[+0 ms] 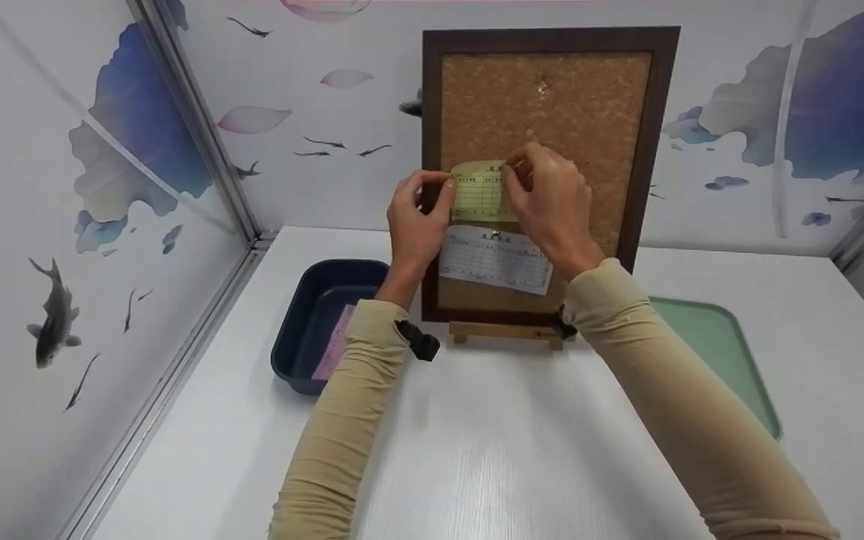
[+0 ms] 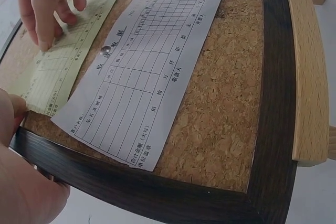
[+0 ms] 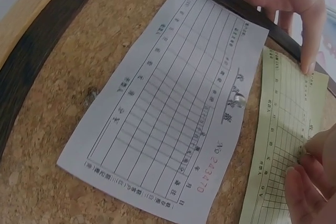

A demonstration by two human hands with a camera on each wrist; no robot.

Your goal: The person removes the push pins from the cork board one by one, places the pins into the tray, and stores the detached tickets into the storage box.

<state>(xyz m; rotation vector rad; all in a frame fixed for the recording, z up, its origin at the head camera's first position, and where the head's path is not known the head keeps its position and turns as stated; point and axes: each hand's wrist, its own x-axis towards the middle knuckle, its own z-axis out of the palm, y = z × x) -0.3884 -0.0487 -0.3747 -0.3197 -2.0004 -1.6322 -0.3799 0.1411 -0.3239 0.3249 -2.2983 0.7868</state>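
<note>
A yellow-green receipt slip [image 1: 477,196] lies against the framed corkboard [image 1: 604,120], above a white receipt slip [image 1: 503,262] that a silver pushpin [image 2: 105,50] fastens at its upper middle. My left hand [image 1: 418,221] pinches the yellow-green slip by its left edge, thumb and forefinger near the top corner. Bent over the upper middle of that same slip, my right hand [image 1: 552,199] brings thumb and forefinger together on a small pushpin, mostly hidden by the fingertips. The right part of the slip is behind this hand.
The corkboard leans on a wooden stand [image 1: 503,330]. Silver pushpins [image 1: 542,86] cluster near its top. A dark blue bin [image 1: 293,322] with a pink slip [image 1: 334,346] stands at the left, partly behind the left sleeve. A green tray [image 1: 724,337] lies at the right, partly behind the right sleeve.
</note>
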